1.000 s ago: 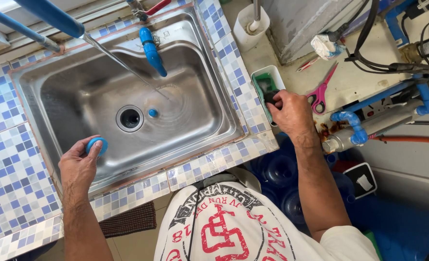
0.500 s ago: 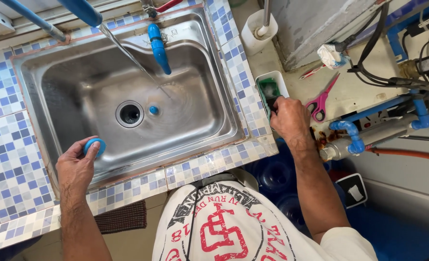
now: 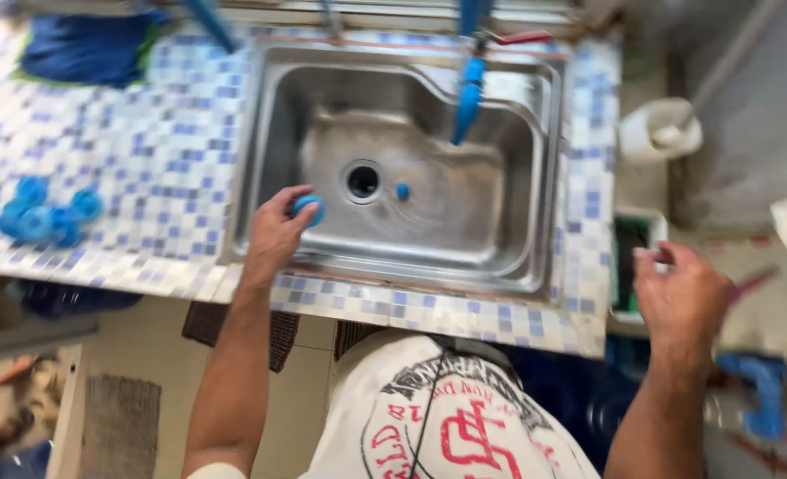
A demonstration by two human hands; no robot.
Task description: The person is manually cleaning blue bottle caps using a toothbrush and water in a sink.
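The left hand [image 3: 274, 238] grasps a small round blue cap [image 3: 307, 208] between its fingertips at the near left rim of the steel sink [image 3: 500, 257], with the drain hole [image 3: 363, 181] just beyond the hand and a small blue piece [image 3: 402, 191] lying on the sink floor past the drain. The right hand [image 3: 682, 297] hovers off the right end of the tiled desk [image 3: 127, 160], its fingers curled at the edge of a white tray [image 3: 635, 266], though the blur hides whether it holds anything. Far to the left of the left hand, a cluster of blue fittings [image 3: 43, 213] sits on the desk.
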